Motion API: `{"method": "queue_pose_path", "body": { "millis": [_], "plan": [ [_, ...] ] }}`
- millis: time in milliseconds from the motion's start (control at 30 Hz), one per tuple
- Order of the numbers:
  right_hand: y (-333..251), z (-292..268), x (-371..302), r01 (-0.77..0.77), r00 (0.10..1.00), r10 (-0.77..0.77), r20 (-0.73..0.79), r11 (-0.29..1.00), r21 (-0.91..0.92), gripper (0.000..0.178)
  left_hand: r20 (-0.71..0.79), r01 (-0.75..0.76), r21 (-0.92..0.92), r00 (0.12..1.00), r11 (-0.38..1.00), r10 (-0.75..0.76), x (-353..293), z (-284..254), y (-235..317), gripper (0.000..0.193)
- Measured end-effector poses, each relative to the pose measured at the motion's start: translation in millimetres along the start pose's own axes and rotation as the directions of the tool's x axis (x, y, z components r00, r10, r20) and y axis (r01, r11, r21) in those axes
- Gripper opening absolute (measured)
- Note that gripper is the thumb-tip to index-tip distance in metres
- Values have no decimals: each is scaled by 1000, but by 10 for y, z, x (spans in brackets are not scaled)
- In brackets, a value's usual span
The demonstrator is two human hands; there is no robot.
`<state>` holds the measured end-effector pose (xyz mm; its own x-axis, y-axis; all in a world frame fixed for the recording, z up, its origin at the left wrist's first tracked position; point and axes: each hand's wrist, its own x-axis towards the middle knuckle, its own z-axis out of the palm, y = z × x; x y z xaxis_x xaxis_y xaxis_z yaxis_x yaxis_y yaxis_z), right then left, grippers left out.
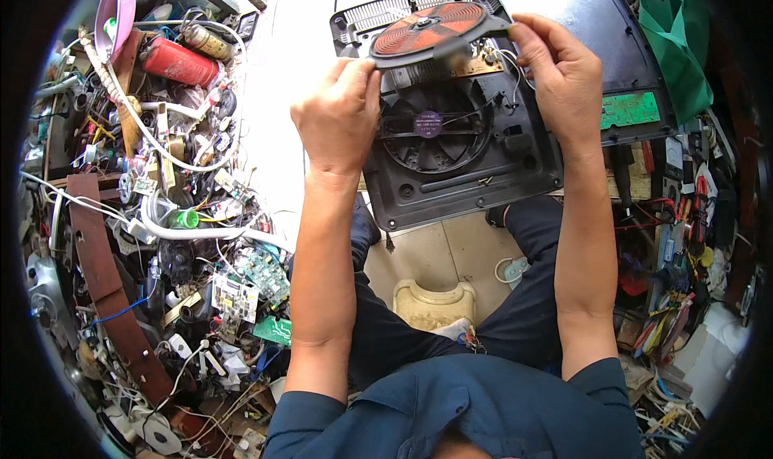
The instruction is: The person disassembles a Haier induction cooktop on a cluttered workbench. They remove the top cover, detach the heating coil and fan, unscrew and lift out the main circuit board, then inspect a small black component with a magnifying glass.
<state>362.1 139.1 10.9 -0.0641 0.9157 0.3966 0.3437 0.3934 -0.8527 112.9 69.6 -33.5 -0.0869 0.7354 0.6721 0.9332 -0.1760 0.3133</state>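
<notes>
Fingers (352, 71) of the left hand (334, 121) and right hand (568, 76) pinch the coil (439, 31) by its edges, and a hard pull could snap those white wires (513, 59), if attached.

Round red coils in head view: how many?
1: the round red coil, tilted, held at its edges between left hand and right hand, over the open black housing. Others may be hidden in the clutter.
</notes>
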Motion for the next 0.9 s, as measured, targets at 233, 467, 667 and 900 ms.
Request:
{"method": "queue_pose_path", "body": {
  "millis": [233,467,667,900],
  "plan": [
    [382,-69,97,141,967,-30,252,890,-435,28,-116,19,-114,993,993,-32,56,63,-58,7],
    [502,210,182,306,910,-66,409,774,-555,23,-35,208,-210,975,955,-220,101,-23,-40,6],
    [583,367,227,375,878,-136,458,789,-486,17,-66,218,-221,969,950,-238,93,-16,-58,5],
    [615,419,212,398,876,-127,465,733,-552,15,-69,236,-269,962,934,-263,73,-1,-52,4]
  ]
}}
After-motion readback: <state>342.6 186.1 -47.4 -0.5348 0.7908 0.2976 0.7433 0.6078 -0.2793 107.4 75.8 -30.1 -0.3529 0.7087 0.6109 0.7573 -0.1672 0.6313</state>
